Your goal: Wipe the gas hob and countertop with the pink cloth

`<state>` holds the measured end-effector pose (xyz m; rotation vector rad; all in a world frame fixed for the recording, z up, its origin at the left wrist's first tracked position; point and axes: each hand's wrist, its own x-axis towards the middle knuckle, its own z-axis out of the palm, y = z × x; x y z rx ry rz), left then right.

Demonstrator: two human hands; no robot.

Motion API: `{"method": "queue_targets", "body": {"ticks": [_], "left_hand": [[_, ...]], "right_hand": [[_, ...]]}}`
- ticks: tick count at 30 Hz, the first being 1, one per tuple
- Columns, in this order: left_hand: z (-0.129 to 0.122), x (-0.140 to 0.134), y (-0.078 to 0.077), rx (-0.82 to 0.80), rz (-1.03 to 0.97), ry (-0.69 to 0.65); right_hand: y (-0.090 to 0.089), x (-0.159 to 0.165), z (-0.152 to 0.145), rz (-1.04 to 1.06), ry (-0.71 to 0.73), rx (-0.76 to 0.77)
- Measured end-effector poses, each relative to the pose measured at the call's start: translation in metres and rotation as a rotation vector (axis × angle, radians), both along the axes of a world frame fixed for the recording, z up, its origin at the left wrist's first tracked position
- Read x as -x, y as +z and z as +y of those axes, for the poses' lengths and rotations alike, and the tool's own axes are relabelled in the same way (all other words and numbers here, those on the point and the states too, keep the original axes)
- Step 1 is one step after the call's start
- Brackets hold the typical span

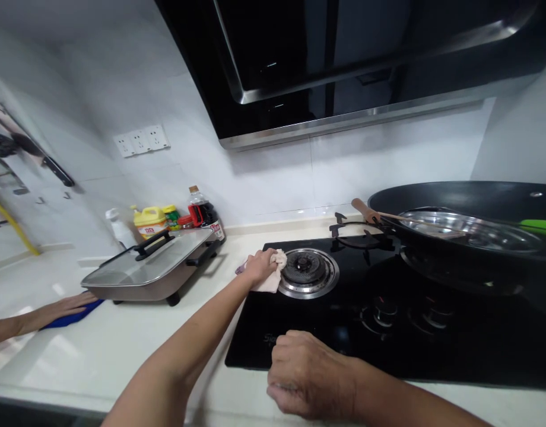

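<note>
My left hand (260,267) is closed on a pale, crumpled cloth (273,280) at the left edge of the gas stove (300,332). The cloth lies partly on the black glass and touches the metal ring of the left burner (306,270). No pan support stands over that burner. My right hand (306,375) is curled into a fist by the stove's front edge, with nothing visible in it. A black pan support (362,235) sits off the burner at the back of the stove.
A big black wok (433,249) with a steel lid covers the stove's right side. At left stands an electric pan (143,290) with a glass lid, bottles (206,207) behind it. Another person's hand (72,305) presses a blue cloth (77,314). A range hood (344,71) hangs overhead.
</note>
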<state>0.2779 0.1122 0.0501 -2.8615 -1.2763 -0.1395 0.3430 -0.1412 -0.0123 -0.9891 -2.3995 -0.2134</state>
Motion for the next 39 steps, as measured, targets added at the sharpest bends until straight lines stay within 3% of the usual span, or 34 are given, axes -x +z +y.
{"method": "queue_targets", "body": {"ticks": [8, 15, 19, 24, 27, 30, 32, 36, 39], "left_hand": [[-0.052, 0.037, 0.001, -0.03, -0.03, -0.108], [-0.097, 0.034, -0.012, -0.032, -0.066, -0.208], [-0.119, 0.028, -0.016, -0.02, -0.104, -0.231], [-0.127, 0.022, -0.017, -0.005, -0.161, -0.214], [-0.129, 0.019, -0.016, 0.018, -0.207, -0.19], [-0.144, 0.01, -0.018, 0.059, -0.248, -0.209], [-0.162, -0.002, -0.022, 0.102, -0.261, -0.265], [-0.202, -0.032, -0.033, 0.172, -0.258, -0.495], [-0.218, -0.043, -0.036, 0.167, -0.245, -0.509]], "right_hand": [[0.008, 0.005, -0.005, -0.024, -0.002, -0.049], [0.004, 0.001, 0.005, 0.005, 0.015, -0.165], [0.015, 0.003, 0.009, -0.009, -0.049, -0.219], [0.033, -0.006, -0.041, 0.032, -0.167, -0.159], [0.017, -0.042, -0.091, 0.213, -0.321, -0.155], [-0.018, -0.098, -0.127, 0.437, -0.693, -0.217], [-0.042, -0.132, -0.137, 0.495, -0.862, -0.165], [-0.066, -0.162, -0.137, 0.383, -0.856, 0.056], [-0.065, -0.158, -0.135, 0.384, -0.859, 0.047]]}}
